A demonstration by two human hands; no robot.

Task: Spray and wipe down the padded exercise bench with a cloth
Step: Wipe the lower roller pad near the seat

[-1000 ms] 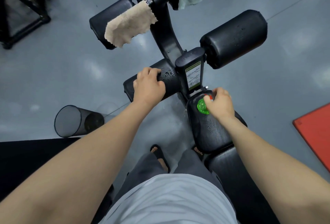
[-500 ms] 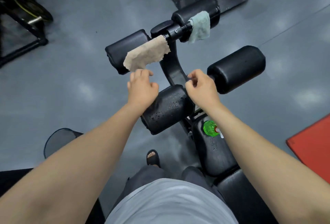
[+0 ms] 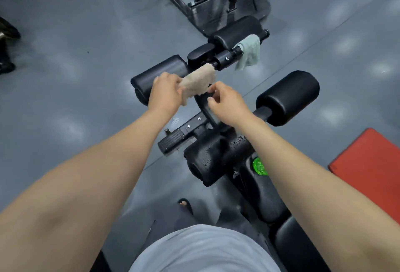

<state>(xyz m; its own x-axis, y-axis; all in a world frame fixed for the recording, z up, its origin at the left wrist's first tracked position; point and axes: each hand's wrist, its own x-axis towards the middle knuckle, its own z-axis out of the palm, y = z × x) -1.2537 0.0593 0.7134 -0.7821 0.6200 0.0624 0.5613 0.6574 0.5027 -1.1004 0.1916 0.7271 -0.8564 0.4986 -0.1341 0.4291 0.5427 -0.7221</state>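
Observation:
The black padded bench (image 3: 262, 196) runs from lower right up to its foam rollers. A wet roller (image 3: 214, 154) shows water drops. A tan cloth (image 3: 200, 81) hangs over the far bar by the left far roller (image 3: 160, 72). My left hand (image 3: 165, 91) grips the tan cloth's left end. My right hand (image 3: 225, 100) has curled fingers right at the cloth's lower right edge; whether they pinch it is unclear. A green spray bottle cap (image 3: 259, 166) shows on the seat pad beneath my right forearm. A pale green cloth (image 3: 250, 52) hangs on the bar's right side.
A big black roller (image 3: 290, 96) sticks out right. A red mat (image 3: 370, 167) lies on the grey floor at right. A metal machine frame (image 3: 207, 1) stands beyond the bench. Dark equipment (image 3: 6, 50) sits at the left edge. My sandalled foot (image 3: 185, 204) is beside the bench.
Both hands moved forward from the near roller and bottle to the tan cloth on the far bar; my left hand took hold of it. The bottle stays on the seat pad.

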